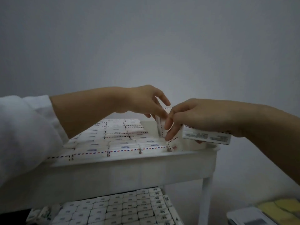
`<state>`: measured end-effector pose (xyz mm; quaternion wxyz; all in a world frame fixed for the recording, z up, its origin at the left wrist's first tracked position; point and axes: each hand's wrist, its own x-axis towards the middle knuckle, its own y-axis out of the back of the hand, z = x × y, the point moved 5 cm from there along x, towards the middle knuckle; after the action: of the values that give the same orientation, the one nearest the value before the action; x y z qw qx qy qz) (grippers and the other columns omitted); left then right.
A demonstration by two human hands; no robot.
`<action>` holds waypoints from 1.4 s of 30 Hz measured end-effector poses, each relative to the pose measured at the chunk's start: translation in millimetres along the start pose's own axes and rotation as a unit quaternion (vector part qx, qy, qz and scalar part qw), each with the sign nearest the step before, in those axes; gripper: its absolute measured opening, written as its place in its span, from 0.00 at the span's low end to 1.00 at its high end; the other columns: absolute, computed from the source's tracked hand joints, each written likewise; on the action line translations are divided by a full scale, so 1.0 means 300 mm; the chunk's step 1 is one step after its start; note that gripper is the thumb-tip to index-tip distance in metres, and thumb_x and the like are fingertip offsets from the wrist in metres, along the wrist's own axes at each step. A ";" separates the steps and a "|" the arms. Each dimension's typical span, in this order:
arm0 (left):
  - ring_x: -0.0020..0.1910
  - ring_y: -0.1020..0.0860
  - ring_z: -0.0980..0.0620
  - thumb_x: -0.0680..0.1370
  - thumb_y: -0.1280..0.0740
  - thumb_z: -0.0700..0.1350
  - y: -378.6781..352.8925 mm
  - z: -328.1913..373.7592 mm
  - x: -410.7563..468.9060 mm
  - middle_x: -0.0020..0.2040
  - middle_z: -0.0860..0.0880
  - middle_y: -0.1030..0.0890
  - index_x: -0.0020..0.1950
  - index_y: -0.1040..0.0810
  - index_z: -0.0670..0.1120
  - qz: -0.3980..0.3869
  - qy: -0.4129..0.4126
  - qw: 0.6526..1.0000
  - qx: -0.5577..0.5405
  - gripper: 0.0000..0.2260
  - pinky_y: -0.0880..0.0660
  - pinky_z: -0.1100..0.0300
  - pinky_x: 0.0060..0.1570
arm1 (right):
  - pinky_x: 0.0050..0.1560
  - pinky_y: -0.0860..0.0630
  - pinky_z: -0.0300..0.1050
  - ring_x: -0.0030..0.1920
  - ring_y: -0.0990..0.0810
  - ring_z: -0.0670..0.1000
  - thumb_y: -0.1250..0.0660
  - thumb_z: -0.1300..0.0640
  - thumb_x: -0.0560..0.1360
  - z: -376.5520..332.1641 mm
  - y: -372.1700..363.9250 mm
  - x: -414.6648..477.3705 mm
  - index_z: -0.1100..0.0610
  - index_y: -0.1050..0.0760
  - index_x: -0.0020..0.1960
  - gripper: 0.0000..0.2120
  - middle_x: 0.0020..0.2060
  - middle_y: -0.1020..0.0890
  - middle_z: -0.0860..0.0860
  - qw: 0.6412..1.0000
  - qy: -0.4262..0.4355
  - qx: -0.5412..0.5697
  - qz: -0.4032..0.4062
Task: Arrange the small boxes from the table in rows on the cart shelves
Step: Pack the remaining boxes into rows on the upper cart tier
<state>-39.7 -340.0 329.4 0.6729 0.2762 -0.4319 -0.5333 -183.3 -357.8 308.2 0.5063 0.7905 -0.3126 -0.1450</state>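
Closest to us, our white sleeve (pixel 24 135) hangs low over the near left corner of the top shelf (pixel 129 159), just above the front row of small boxes (pixel 120 138) that fill most of that tray. Our left hand (pixel 142 101) reaches across them and pinches a standing box (pixel 159 125) by its upper end. Thumb and fingers are narrow around it, at the edge of the unfilled strip along the shelf's right side. Our right hand (pixel 199 117) curls around a held pack (pixel 206 138) lying sideways under the palm; we cannot tell whether it is one long box or several. Two of its fingers stretch down and touch a tilted box (pixel 172 146) leaning in that gap beside the last row.

We judge the main risk to be the right hand doing two jobs. With fingers spared for nudging, its grip on the pack is thin. The pack hangs over the shelf's right rim, so a slip could send it to the floor. The tilted box may jam crookedly and push the neighbouring row out of line if we press before it lies flat. Our sleeve could also drag the front row when the arm shifts. Below, the lower-shelf boxes (pixel 129 207) look tightly packed. The table is out of view.
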 end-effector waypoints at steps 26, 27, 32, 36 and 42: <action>0.57 0.21 0.52 0.68 0.27 0.61 -0.146 0.094 -0.123 0.54 0.52 0.17 0.53 0.16 0.55 -0.178 0.013 0.979 0.100 0.18 0.28 0.50 0.66 | 0.27 0.25 0.38 0.24 0.22 0.48 0.40 0.51 0.77 0.111 0.003 -0.071 0.55 0.19 0.53 0.14 0.33 0.17 0.54 0.995 -0.093 -0.003 0.024; 0.57 0.21 0.52 0.69 0.27 0.60 -0.141 0.090 -0.124 0.53 0.53 0.16 0.53 0.16 0.55 -0.177 0.012 0.979 0.105 0.16 0.28 0.52 0.66 | 0.26 0.25 0.38 0.24 0.22 0.48 0.40 0.51 0.77 0.112 -0.001 -0.069 0.56 0.19 0.54 0.14 0.31 0.17 0.53 0.996 -0.092 0.014 0.019; 0.45 0.19 0.61 0.68 0.25 0.59 -0.127 0.077 -0.125 0.43 0.58 0.15 0.53 0.19 0.55 -0.142 0.012 0.986 0.086 0.17 0.27 0.60 0.55 | 0.31 0.25 0.40 0.26 0.21 0.47 0.44 0.42 0.80 0.094 0.010 -0.056 0.54 0.19 0.52 0.21 0.32 0.15 0.49 0.993 -0.063 0.070 0.073; 0.43 0.20 0.65 0.65 0.25 0.63 -0.121 0.085 -0.134 0.42 0.60 0.15 0.48 0.18 0.54 -0.109 0.007 0.987 0.114 0.18 0.27 0.60 0.57 | 0.44 0.24 0.47 0.41 0.18 0.51 0.47 0.52 0.78 0.052 0.030 -0.035 0.53 0.17 0.49 0.19 0.41 0.14 0.50 0.956 0.010 0.255 0.143; 0.53 0.22 0.63 0.66 0.28 0.64 -0.110 0.096 -0.174 0.47 0.61 0.16 0.46 0.16 0.57 -0.068 -0.009 0.988 0.137 0.15 0.29 0.64 0.60 | 0.45 0.23 0.39 0.49 0.22 0.46 0.42 0.59 0.79 0.009 0.050 0.009 0.47 0.21 0.55 0.13 0.49 0.21 0.44 0.936 0.125 0.118 0.307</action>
<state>-83.6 -296.7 300.7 0.5869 0.3902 -0.4869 -0.5160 -188.0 -365.7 320.6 0.4639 0.7222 -0.4889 0.1554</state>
